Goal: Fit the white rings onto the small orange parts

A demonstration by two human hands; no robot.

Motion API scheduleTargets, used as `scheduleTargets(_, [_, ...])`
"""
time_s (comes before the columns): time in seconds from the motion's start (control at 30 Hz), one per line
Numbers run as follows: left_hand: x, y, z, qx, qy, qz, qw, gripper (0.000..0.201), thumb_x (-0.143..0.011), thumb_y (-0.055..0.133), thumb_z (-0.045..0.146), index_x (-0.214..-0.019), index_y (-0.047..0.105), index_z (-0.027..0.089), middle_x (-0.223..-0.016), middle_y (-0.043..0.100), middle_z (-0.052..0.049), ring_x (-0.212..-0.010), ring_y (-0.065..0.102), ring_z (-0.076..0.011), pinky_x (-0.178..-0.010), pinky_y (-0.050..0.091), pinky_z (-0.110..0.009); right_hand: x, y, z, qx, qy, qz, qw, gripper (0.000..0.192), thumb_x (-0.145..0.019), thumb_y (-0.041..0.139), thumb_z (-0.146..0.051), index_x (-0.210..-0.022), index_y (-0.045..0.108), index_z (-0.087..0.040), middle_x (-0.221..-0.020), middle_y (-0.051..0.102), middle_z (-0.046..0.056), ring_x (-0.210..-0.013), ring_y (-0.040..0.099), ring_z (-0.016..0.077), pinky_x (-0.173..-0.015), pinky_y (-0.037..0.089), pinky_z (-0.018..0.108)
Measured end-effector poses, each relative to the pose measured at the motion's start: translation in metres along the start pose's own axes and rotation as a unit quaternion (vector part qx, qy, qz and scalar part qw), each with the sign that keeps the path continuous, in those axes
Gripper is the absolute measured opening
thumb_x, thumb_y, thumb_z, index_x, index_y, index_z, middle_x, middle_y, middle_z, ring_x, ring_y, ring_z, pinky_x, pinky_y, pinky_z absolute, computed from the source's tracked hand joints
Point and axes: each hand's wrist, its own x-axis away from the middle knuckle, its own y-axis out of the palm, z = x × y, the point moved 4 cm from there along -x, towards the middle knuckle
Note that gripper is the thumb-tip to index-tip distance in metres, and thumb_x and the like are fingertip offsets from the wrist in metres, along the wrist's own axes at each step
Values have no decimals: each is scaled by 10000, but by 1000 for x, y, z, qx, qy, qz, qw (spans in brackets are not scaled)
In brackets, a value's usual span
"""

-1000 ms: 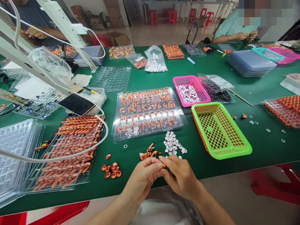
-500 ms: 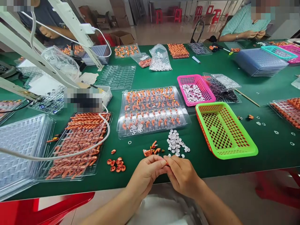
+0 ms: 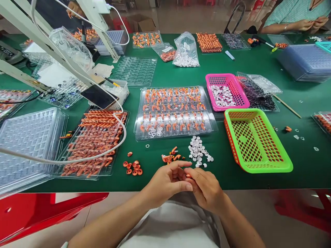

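My right hand (image 3: 209, 185) pinches a small orange part (image 3: 188, 175) between thumb and fingers, close to the table's front edge. Beside it, my left hand (image 3: 164, 182) has its thumb and index finger spread apart; its other fingers curl behind and are partly hidden. Just beyond the hands lie loose orange curved pieces (image 3: 170, 157) with some yellow on them. To their right is a heap of small white discs (image 3: 198, 151). Several orange cup-shaped pieces (image 3: 134, 168) sit to the left.
Farther back stands a clear tray (image 3: 214, 128) with rows of orange pieces. A green basket (image 3: 283, 168) and a pink basket (image 3: 209, 90) with white bits are on the right. Leftward, a white cable (image 3: 126, 132) hangs over a loaded tray. A co-worker's hands (image 3: 314, 24) show far right.
My left thumb and index finger have parted from the small orange part, which stays in my right hand. The camera view has shifted, so the table appears higher.
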Motion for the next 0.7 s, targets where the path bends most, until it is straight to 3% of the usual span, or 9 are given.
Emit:
scheduleTargets(0.2, [3, 8, -3, 26, -21, -31, 999, 424, -628, 829, 124, -1035, 714, 146, -781, 696, -31, -732, 636, -155, -740, 531, -287, 2, 4, -6, -20, -24, 38, 999, 311, -955, 437, -139, -1259, 500, -123, -971, 705, 133, -856, 692, 225, -633, 539, 303])
scheduleTargets(0.53, [6, 9, -5, 62, -12, -16, 998, 360, -613, 843, 134, -957, 741, 160, -777, 692, -29, -738, 636, -168, -732, 548, -304, 3, 10, -4, -36, -34, 48, 998, 357, -945, 427, -164, -1297, 485, -143, -874, 701, 101, -718, 677, 194, -590, 549, 290])
scheduleTargets(0.7, [9, 8, -4, 67, -10, -11, 998, 357, -607, 846, 124, -948, 746, 161, -764, 691, -27, -717, 629, -160, -717, 549, -294, 2, 9, -7, -40, -48, 48, 997, 396, -938, 434, -153, -1331, 465, -121, -913, 706, 119, -770, 690, 206, -628, 564, 304])
